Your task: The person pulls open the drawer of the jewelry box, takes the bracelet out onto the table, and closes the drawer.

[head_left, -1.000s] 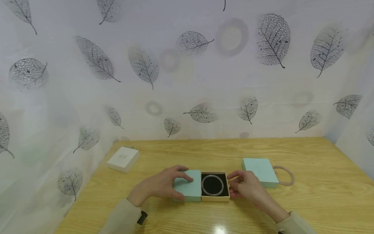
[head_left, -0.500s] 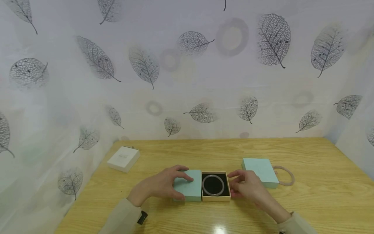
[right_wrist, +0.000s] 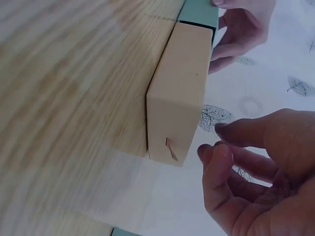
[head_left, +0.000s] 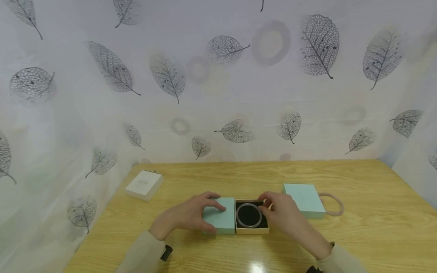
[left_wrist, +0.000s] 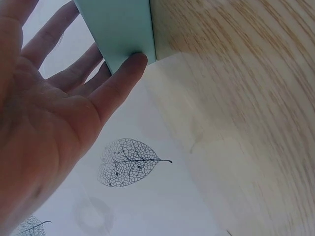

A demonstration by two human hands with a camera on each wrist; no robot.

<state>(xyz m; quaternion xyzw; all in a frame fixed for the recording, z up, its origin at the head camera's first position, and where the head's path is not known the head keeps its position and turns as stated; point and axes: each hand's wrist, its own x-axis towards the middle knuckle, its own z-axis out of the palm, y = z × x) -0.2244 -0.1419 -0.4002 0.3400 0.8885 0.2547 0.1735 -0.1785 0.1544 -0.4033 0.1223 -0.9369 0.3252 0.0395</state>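
In the head view my left hand [head_left: 189,213] grips a mint-green box sleeve [head_left: 229,214], thumb on the near side and fingers across the top and far side. The left wrist view shows the thumb pressed on the sleeve [left_wrist: 118,29]. A cream drawer [head_left: 251,231] sits pulled out on the sleeve's right. A greyish bangle [head_left: 249,227] lies flat on its black lining. My right hand [head_left: 288,216] hovers at the drawer's right edge, thumb and index finger close to the bangle. The right wrist view shows loosely bent fingers beside the drawer [right_wrist: 177,93] and its ribbon pull [right_wrist: 172,149].
Another mint-green box [head_left: 304,200] stands to the right, with a pinkish bangle [head_left: 342,206] beside it. A white box [head_left: 144,184] lies at the back left of the wooden table [head_left: 205,178]. Leaf-patterned cloth [head_left: 239,94] hangs behind.
My right hand has left the drawer's right end and moved up and left over its edge towards the bangle. The drawer shifted slightly right earlier. My left hand has stayed put.
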